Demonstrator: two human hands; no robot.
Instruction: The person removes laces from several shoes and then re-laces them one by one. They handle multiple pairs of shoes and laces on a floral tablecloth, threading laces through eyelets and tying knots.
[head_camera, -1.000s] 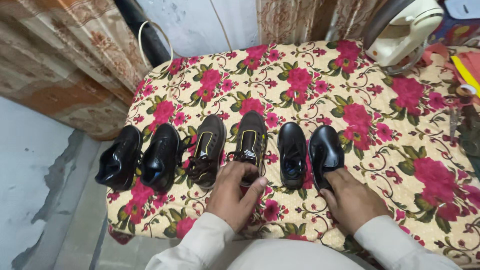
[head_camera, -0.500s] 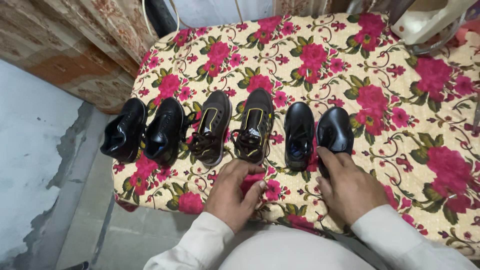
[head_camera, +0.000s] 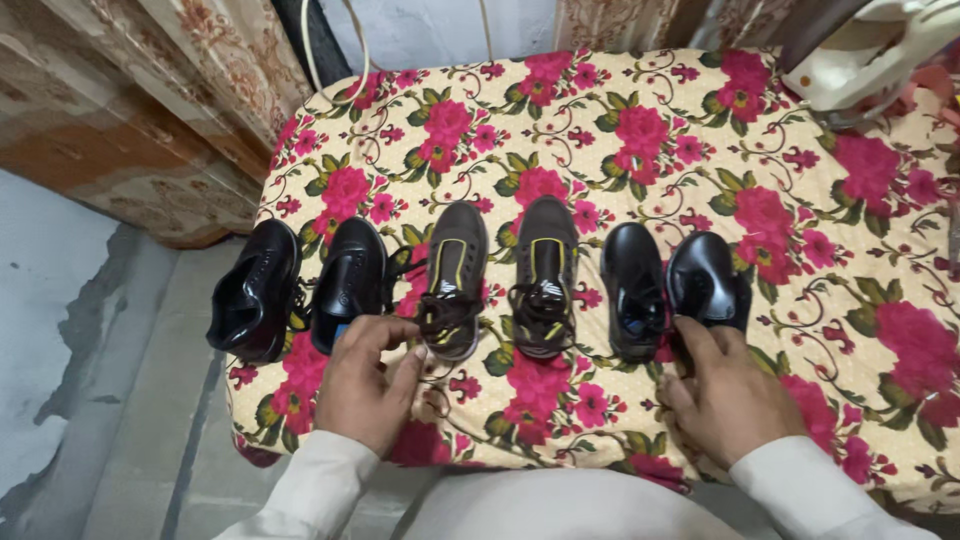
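Six small shoes are lined up in a row, toes pointing away, near the front edge of a floral cloth (head_camera: 640, 130) of cream ground with red flowers. The left brown sneaker (head_camera: 455, 275), third from the left, is touched at its heel and laces by the left hand (head_camera: 365, 380), whose fingers are loosely curled and hold nothing. Just beside it to the left stand a glossy black shoe (head_camera: 350, 275) and another black shoe (head_camera: 255, 295) at the cloth's edge. The second brown sneaker (head_camera: 543, 270) stands to the right. The right hand (head_camera: 725, 395) rests with fingers bent at the heel of the far-right black shoe (head_camera: 705, 280), next to its black partner (head_camera: 632, 285). Both wrists are covered by white sleeves (head_camera: 800, 485).
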